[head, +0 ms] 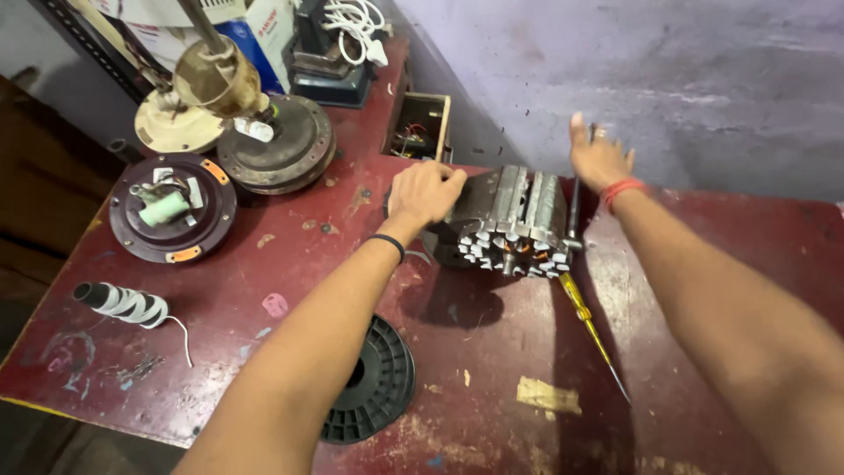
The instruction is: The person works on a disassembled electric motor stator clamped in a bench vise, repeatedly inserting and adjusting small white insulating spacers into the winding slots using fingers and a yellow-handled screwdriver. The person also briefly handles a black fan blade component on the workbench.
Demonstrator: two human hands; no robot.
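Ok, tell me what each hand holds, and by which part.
The left hand grips the stator at its upper left edge. The right hand is open beyond it, holding nothing.

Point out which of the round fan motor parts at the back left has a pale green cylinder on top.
The dark round one nearest the table's left edge, with orange tabs; the grey disc and cream one lack it.

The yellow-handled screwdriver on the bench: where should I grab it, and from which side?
Grip the yellow handle, coming from above. The screwdriver lies flat on the red table, blade toward the near edge; its far end sits against the stator stack, beyond which the right hand hovers.
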